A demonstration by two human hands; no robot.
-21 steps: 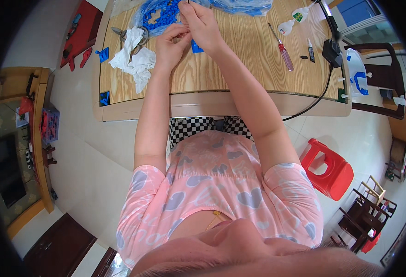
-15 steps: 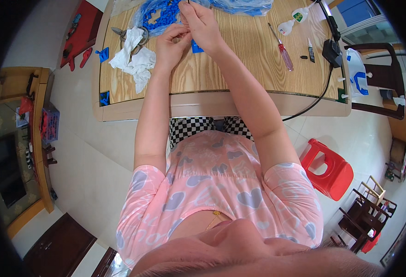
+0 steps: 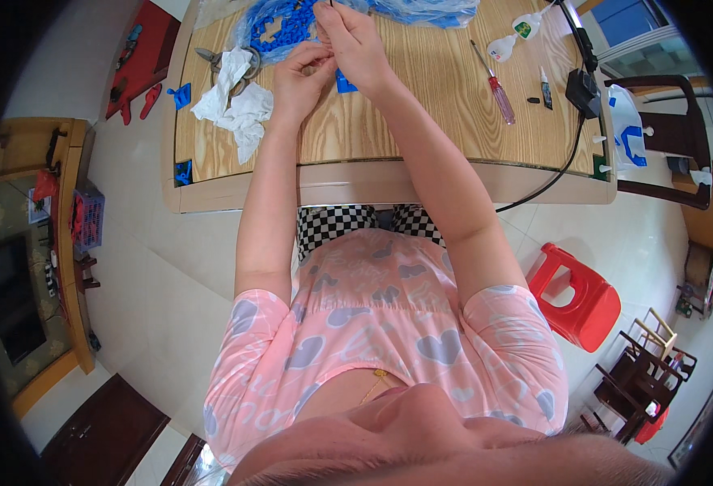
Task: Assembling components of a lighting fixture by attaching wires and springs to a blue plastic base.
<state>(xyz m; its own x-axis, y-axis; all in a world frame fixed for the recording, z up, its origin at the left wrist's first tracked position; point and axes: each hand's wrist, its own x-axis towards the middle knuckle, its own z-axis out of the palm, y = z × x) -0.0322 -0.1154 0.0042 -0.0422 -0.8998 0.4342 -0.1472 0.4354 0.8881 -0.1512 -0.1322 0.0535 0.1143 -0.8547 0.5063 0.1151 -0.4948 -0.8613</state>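
Observation:
My left hand (image 3: 299,81) is closed in a pinch at the far side of the wooden table, its fingertips meeting those of my other hand. What it pinches is hidden between the fingers. Touching it, my right hand (image 3: 355,44) is closed too, and a thin dark thing (image 3: 330,2) pokes out past its fingers at the picture's upper edge. A blue plastic piece (image 3: 346,83) lies on the table just beneath the hands. Beyond them a clear bag (image 3: 245,36) is spread with many small blue parts (image 3: 290,26) on it.
Left of my hands lie crumpled white tissue (image 3: 247,109) and dark-handled scissors (image 3: 208,55). To the right are a red-handled screwdriver (image 3: 500,99), small white bottles (image 3: 502,49), a black tube (image 3: 546,91) and a black adapter (image 3: 585,93) with its cable. A red stool (image 3: 603,312) stands on the floor.

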